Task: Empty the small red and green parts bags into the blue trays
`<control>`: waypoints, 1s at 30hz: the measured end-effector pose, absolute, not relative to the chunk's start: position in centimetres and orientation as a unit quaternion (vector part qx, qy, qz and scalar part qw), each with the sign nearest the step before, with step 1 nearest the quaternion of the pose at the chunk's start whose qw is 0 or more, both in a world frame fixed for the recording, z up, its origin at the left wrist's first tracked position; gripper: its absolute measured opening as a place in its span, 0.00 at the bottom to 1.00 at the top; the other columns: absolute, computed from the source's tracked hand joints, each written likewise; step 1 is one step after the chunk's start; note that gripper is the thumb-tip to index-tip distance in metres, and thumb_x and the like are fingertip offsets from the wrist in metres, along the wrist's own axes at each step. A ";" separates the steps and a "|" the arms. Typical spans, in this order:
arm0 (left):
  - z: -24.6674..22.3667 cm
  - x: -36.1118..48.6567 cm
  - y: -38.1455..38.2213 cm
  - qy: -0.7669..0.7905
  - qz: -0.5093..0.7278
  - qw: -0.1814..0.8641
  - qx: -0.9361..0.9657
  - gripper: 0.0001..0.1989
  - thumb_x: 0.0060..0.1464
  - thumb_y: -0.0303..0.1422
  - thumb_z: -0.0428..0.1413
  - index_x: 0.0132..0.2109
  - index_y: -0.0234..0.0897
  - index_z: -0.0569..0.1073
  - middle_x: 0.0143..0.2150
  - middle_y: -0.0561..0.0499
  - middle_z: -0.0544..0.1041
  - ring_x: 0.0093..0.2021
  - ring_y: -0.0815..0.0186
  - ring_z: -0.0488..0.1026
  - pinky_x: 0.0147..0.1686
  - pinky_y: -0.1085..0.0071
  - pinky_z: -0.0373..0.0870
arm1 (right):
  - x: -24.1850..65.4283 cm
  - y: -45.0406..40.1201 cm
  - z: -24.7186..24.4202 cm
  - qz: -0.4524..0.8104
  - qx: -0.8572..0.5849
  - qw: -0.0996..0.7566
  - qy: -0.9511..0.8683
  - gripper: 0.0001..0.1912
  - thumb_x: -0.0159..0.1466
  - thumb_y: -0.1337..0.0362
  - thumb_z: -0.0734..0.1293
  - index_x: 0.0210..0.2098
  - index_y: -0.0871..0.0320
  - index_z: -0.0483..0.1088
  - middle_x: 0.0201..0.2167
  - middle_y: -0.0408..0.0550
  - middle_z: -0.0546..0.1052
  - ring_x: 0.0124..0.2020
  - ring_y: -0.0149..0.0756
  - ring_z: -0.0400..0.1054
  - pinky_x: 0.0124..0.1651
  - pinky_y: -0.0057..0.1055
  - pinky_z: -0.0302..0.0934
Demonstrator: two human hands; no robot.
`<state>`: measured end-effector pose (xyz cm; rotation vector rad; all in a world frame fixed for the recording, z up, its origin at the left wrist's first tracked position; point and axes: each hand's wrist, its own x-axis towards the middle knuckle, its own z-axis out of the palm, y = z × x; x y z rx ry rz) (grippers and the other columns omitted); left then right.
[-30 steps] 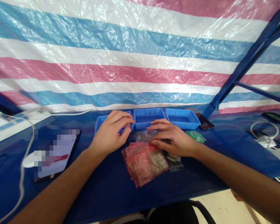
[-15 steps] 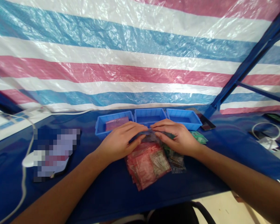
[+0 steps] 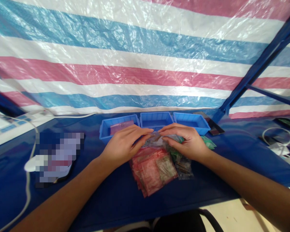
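Between my two hands is a clear plastic bag with small parts inside. My left hand pinches its left side, and my right hand pinches its right side. Just below them lies a pile of red plastic bags. Another clear bag with small metal pieces rests right of the pile, under my right hand. Green bags show beyond my right wrist, partly hidden by it.
Three blue bins stand behind my hands: the left bin holds a pink bag, beside a middle bin and a right bin. A dark phone lies right of them. A pixelated device and white cable are left.
The clear bag between my hands now lies flatter and shows more of its surface. My fingertips have shifted slightly along its edges, and the view has moved a little.
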<state>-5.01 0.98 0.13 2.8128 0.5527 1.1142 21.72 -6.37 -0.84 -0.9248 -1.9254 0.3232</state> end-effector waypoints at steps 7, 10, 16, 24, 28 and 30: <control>0.1 -4.8 0.6 0.184 0.388 0.025 0.903 0.12 0.72 0.33 0.59 0.59 0.41 0.80 0.51 0.49 0.87 0.49 0.63 0.85 0.55 0.68 0.79 | 22.0 -6.0 -1.0 0.137 -0.407 0.483 -0.763 0.06 0.72 0.66 0.71 0.44 0.51 0.82 0.45 0.50 0.86 0.46 0.42 0.82 0.51 0.39 0.75; 0.1 -4.9 0.6 0.231 0.399 0.037 0.887 0.14 0.72 0.34 0.58 0.61 0.40 0.78 0.52 0.48 0.86 0.49 0.63 0.85 0.56 0.69 0.79 | 22.1 -5.9 -1.0 0.129 -0.409 0.484 -0.763 0.06 0.72 0.66 0.71 0.44 0.51 0.83 0.45 0.50 0.86 0.47 0.42 0.82 0.52 0.40 0.75; 0.8 -5.2 0.5 0.253 0.411 0.060 0.874 0.06 0.71 0.30 0.56 0.50 0.38 0.78 0.43 0.50 0.84 0.41 0.66 0.81 0.46 0.71 0.78 | 22.6 -5.6 -1.2 0.120 -0.404 0.491 -0.763 0.13 0.72 0.71 0.68 0.48 0.50 0.84 0.48 0.50 0.85 0.49 0.41 0.81 0.54 0.39 0.74; 1.0 -4.7 0.3 0.215 0.446 0.088 0.864 0.08 0.69 0.26 0.59 0.52 0.36 0.79 0.46 0.48 0.83 0.42 0.68 0.80 0.46 0.74 0.77 | 22.4 -6.0 -0.7 0.177 -0.381 0.471 -0.776 0.11 0.72 0.67 0.71 0.50 0.50 0.84 0.55 0.52 0.85 0.56 0.43 0.80 0.61 0.42 0.73; 0.8 -4.8 0.2 0.158 0.414 0.099 0.891 0.13 0.67 0.26 0.62 0.57 0.36 0.79 0.52 0.46 0.83 0.45 0.69 0.82 0.49 0.75 0.79 | 22.3 -6.2 -0.7 0.204 -0.355 0.469 -0.783 0.14 0.72 0.67 0.72 0.54 0.49 0.83 0.58 0.51 0.83 0.58 0.42 0.79 0.62 0.40 0.73; 0.5 -4.8 0.1 0.135 0.386 0.102 0.907 0.17 0.67 0.27 0.63 0.61 0.37 0.77 0.56 0.44 0.82 0.47 0.68 0.82 0.51 0.74 0.80 | 22.3 -6.3 -0.8 0.209 -0.347 0.467 -0.786 0.14 0.72 0.68 0.72 0.55 0.50 0.83 0.56 0.51 0.83 0.56 0.41 0.80 0.60 0.38 0.73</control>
